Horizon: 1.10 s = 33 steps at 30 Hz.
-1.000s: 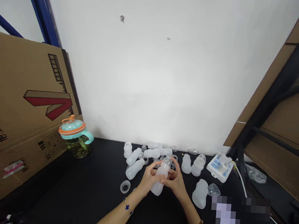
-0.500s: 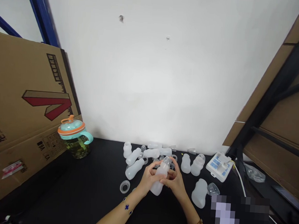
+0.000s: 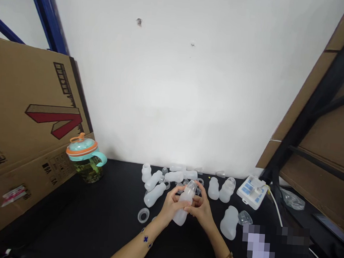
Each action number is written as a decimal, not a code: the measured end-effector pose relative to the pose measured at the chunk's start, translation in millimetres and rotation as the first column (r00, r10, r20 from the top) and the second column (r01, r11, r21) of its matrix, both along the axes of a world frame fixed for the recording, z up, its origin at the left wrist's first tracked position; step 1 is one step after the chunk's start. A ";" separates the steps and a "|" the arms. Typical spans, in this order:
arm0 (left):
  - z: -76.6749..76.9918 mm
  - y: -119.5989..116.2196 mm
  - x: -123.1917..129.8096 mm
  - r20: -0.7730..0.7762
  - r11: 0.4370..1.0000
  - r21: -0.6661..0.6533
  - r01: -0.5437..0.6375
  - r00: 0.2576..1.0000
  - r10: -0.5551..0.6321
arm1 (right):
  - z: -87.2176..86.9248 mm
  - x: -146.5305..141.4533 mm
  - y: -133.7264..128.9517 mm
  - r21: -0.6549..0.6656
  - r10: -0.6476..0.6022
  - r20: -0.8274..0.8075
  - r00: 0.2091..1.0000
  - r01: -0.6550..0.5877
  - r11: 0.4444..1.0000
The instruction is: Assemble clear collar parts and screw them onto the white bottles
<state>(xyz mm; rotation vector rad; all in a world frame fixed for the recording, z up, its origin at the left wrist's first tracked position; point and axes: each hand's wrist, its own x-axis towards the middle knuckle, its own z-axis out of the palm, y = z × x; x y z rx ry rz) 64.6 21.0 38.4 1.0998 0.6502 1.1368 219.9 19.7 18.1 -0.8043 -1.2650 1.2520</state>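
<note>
A frosted white bottle with a clear domed top (image 3: 180,216) is held tilted between both hands above the black table. My left hand (image 3: 172,205) wraps round its left side, thumb across the front. Fingers of my right hand (image 3: 201,205) grip the right side, with the index finger up at the clear top. Behind the hands lie several frosted bottles (image 3: 155,194) and clear rings, partly hidden by the fingers. A loose clear ring (image 3: 143,215) rests left of my left forearm. To the right, a capped bottle (image 3: 227,190) stands near an uncapped one (image 3: 214,188).
A large frosted bottle (image 3: 229,222) lies at the right beside a clear cap (image 3: 245,218). Farther right is a white power strip (image 3: 252,192) with a cable. At the left, a teal and orange jug (image 3: 86,158) stands by a cardboard box (image 3: 22,79). A white wall rises behind.
</note>
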 end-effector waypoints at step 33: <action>4.0 0.5 -0.9 0.005 1.000 -0.017 0.026 1.000 -0.026 | 0.0 -0.3 0.2 0.027 0.031 -0.051 0.998 -0.029 0.999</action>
